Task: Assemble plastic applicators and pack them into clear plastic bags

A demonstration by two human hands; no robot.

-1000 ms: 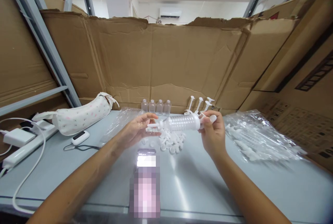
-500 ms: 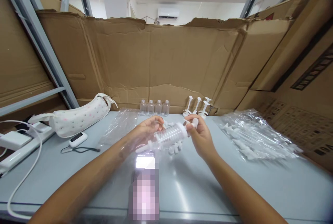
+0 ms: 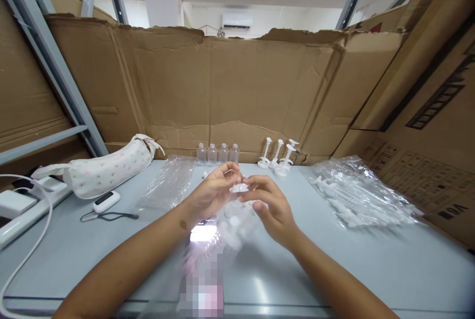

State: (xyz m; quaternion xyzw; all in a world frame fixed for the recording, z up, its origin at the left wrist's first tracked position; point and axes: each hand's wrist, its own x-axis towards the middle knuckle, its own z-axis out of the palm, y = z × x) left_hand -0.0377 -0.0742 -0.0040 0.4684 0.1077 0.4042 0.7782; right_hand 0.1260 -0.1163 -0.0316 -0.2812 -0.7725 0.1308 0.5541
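My left hand [image 3: 215,190] is closed in a pinch on the upper part of a clear plastic bag [image 3: 243,227]. Below my fingers the bag hangs over the phone, smeared by motion. Inside it a white pump part [image 3: 234,221] and a ribbed spring-like piece [image 3: 211,247] show faintly. My right hand [image 3: 274,210] reaches in from the right, fingers bent, its fingertips at the bag's top beside my left fingertips. Its thumb stands apart from the fingers. Underneath, a phone [image 3: 203,235] with a lit screen lies on the grey table [image 3: 308,279].
Several clear bottles [image 3: 212,155] line the back, left of several white pumps [image 3: 285,160] standing upright. A bag of white parts [image 3: 367,198] lies at right, a flat plastic bag [image 3: 168,183] at left. Further left are a white pouch [image 3: 111,170], small white device [image 3: 107,201] and power strip [image 3: 35,210].
The bag has swung from a slant between my hands to hanging lower. My right hand has let go of the white pump head and moved left towards my left fingertips.
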